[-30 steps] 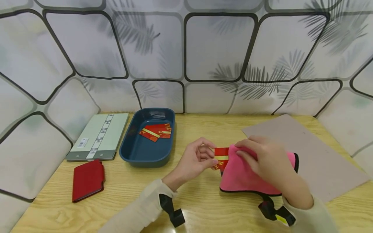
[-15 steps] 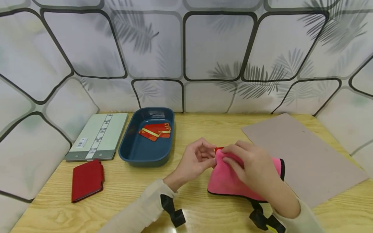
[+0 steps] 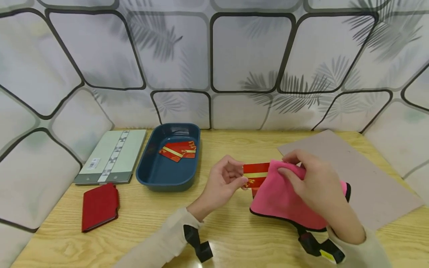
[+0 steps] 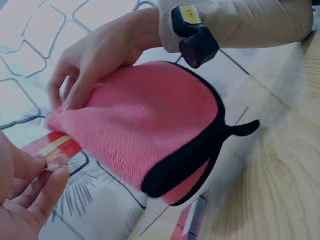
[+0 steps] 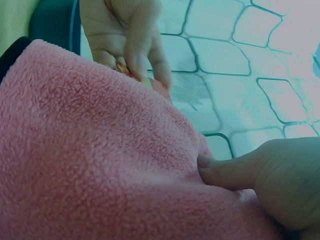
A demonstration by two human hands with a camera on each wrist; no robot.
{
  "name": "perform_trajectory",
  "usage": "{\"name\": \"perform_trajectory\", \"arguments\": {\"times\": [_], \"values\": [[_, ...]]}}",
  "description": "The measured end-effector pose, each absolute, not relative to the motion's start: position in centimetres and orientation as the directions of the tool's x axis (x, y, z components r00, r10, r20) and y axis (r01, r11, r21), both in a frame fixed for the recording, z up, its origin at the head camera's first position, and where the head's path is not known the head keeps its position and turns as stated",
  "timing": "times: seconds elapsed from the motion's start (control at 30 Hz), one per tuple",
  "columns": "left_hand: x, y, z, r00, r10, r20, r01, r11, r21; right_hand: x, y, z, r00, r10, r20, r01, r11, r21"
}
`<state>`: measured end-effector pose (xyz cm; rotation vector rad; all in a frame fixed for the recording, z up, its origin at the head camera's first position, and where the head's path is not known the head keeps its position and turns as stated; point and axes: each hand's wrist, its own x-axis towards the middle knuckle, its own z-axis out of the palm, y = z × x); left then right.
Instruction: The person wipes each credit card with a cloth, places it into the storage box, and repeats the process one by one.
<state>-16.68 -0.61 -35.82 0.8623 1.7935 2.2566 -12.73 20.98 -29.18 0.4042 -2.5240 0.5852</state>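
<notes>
My left hand (image 3: pixel 222 186) pinches the left end of a red card with a gold stripe (image 3: pixel 254 175) between thumb and fingers. A pink plush cloth with black edging (image 3: pixel 288 201) is folded over the card's right end, hiding it. My right hand (image 3: pixel 315 182) grips the cloth's upper part, thumb on the near side; in the right wrist view the thumb (image 5: pixel 227 172) presses into the pile. Under the held card, part of another red card (image 3: pixel 254 192) shows beside the cloth, and the left wrist view also catches a red card (image 4: pixel 187 220) lying low on the table.
A dark blue tray (image 3: pixel 144 178) with several red cards (image 3: pixel 174 150) stands left of my hands. Farther left are a pale green notebook (image 3: pixel 100 158) and a small red notebook (image 3: pixel 99 207). A greyish-pink board (image 3: pixel 362 178) lies at the right on the wooden table.
The cloth in my right hand slid left over the card up to my left fingers, then back right, baring the card's left part again. The left hand stayed nearly in place.
</notes>
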Motion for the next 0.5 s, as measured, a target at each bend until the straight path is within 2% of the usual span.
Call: {"name": "perform_trajectory", "arguments": {"times": [0.33, 0.5], "values": [[-16.7, -2.5, -35.8, -0.841, 0.433, 0.325, 0.216, -0.282, 0.935, -12.5, 22.4, -28.7, -0.810, -0.126, 0.572, -0.370, 0.868, -0.332], [-17.5, -4.4, -35.1, -0.915, 0.324, 0.241, 0.208, -0.132, 0.969, -12.5, 22.7, -28.4, -0.781, -0.133, 0.610, -0.385, 0.871, -0.304]]}}
